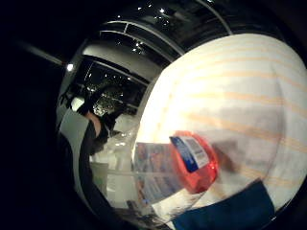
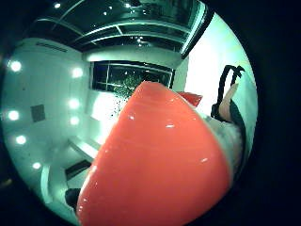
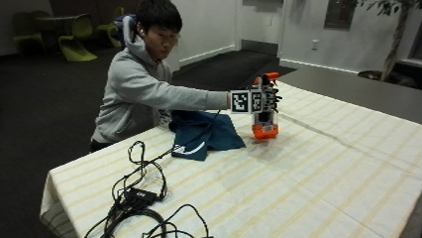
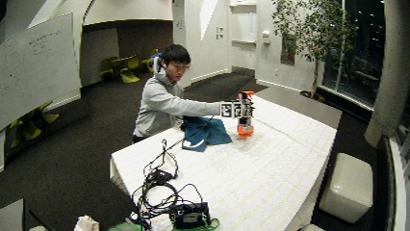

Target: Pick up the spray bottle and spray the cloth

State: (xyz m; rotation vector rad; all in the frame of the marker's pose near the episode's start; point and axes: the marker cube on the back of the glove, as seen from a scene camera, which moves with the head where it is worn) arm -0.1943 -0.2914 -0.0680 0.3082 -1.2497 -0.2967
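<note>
In the outside view an upright spray bottle (image 3: 265,126) with a clear body, orange base and orange spray head stands at the far side of the table. My gloved right hand (image 3: 267,99) grips its upper body just under the head. I cannot tell whether its base touches the tablecloth or hangs just above it. A crumpled dark blue cloth (image 3: 201,134) lies right beside the bottle, toward the person. The little finger side palm view looks down the bottle (image 1: 194,160) at the cloth's corner (image 1: 225,211). Orange plastic of the bottle (image 2: 155,169) fills the thumb side palm view.
The table (image 3: 316,178) wears a white cloth with yellow stripes. A tangle of black cables (image 3: 141,193) with a small black box lies at the near left end. More gear (image 4: 189,214) sits at that end in the wide outside view.
</note>
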